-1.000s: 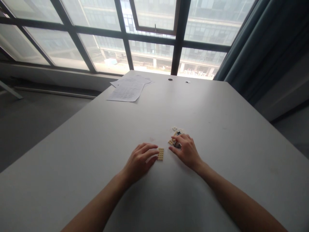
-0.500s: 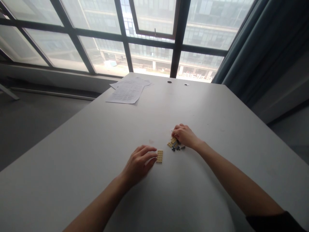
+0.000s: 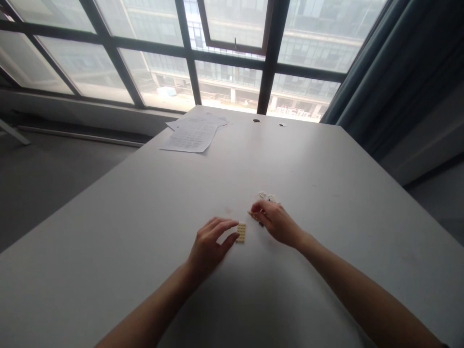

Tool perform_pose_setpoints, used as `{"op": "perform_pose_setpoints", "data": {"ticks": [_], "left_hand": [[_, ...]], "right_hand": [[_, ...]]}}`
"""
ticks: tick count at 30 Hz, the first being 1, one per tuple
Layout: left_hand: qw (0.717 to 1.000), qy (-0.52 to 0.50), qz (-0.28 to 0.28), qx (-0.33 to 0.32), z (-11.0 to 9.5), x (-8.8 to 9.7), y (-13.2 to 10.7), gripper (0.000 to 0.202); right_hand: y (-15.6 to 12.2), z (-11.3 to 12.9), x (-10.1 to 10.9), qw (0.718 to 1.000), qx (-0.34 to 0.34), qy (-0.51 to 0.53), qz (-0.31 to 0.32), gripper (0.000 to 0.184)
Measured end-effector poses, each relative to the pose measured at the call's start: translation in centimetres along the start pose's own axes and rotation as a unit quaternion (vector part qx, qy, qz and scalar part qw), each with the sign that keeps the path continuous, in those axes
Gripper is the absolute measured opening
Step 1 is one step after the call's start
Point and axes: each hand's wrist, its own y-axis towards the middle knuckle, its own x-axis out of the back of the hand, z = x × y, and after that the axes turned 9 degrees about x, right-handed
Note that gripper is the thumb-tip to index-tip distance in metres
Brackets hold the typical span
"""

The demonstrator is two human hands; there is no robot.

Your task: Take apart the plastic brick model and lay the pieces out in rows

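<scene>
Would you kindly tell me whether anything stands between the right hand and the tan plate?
Nothing visible blocks the way: table shows between the right hand and the tan plate. A tan piece sits at the right hand's fingertips, and the left hand is at the plate's left edge.

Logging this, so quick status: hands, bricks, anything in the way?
Left hand at tan toy brick, along its left edge. Right hand over brick pile, hiding part; grip unclear. Papers well beyond both hands.
</scene>
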Motion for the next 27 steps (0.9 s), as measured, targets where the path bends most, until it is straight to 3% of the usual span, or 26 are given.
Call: {"op": "perform_pose_setpoints", "data": {"ticks": [5, 15, 18, 27], "left_hand": [[0.998, -0.053, -0.020, 0.038, -1.1, -0.6, -0.4, 0.014], [0.997, -0.065, -0.017, 0.047, -1.0, -0.6, -0.4, 0.007], [0.997, -0.060, -0.027, 0.045, -1.2, -0.7, -0.3, 0.011], [0.997, -0.057, -0.006, -0.047, -0.8, -0.7, -0.4, 0.014]], "right_hand": [[-2.2, 2.7, -2.0, 0.985, -0.032, 0.172, 0.005, 0.007], [-3.7, 1.0, -4.1, 0.896, -0.170, 0.403, -0.078, 0.018], [-3.8, 1.0, -4.2, 0.878, -0.182, 0.429, -0.105, 0.019], [-4.0, 0.9, -4.4, 0.872, -0.173, 0.417, -0.188, 0.016]]}}
